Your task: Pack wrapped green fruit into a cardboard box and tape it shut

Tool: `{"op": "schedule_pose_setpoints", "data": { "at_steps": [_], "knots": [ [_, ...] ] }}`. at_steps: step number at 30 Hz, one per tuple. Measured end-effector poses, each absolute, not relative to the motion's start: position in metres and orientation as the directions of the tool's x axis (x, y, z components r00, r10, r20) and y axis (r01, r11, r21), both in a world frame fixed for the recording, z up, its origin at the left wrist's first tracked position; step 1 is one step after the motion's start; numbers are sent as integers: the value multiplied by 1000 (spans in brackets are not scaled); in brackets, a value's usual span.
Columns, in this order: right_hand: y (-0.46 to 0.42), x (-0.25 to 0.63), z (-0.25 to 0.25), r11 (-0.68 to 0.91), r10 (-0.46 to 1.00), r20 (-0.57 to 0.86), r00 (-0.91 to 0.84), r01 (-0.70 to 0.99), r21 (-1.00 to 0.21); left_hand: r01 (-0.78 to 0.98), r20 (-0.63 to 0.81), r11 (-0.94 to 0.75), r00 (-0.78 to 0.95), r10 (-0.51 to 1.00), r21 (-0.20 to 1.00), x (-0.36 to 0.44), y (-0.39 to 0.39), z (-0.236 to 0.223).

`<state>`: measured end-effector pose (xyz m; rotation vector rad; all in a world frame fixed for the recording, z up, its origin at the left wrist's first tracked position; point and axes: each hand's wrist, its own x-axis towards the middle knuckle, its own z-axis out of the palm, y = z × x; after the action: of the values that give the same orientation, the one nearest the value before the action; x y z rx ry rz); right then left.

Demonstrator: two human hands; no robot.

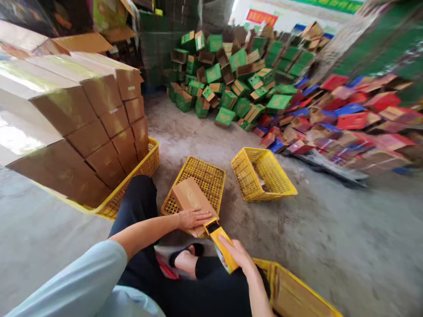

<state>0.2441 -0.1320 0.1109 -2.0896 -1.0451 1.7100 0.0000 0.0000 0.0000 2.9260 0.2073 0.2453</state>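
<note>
A brown cardboard box (189, 196) leans on the rim of a yellow plastic crate (211, 176) in front of me. My left hand (194, 219) lies flat on the box's near end, fingers stretched out and pressing it. My right hand (237, 252) grips a yellow tape dispenser (222, 241), whose front end touches the box's near edge beside my left fingers. My legs in black trousers and a black sandal show below.
A tall stack of brown cartons (99, 114) fills a yellow crate (145, 167) on the left. A second tilted yellow crate (261, 174) lies to the right, another (297, 290) by my right knee. Green boxes (231, 75) and red and blue boxes (346, 119) are heaped behind on the concrete floor.
</note>
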Motion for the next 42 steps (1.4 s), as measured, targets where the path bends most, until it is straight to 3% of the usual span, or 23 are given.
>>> {"op": "schedule_pose_setpoints", "data": {
  "at_steps": [6, 21, 31, 42],
  "knots": [
    [-132, 246, 116, -708, 652, -757, 45, 393, -587, 126, 190, -966, 967, 171, 226, 1, 1, 1],
    [-153, 251, 132, -726, 653, -754, 75, 348, -594, 143, 100, -966, 981, 168, 216, 2, -5, 4],
    [-167, 257, 131, -752, 629, -773, 81, 317, -578, 136, 147, -978, 976, 160, 160, -1, -9, 10],
    [-168, 262, 138, -742, 608, -791, 61, 397, -540, 150, 147, -978, 974, 172, 147, 0, -8, 2]
  ]
}}
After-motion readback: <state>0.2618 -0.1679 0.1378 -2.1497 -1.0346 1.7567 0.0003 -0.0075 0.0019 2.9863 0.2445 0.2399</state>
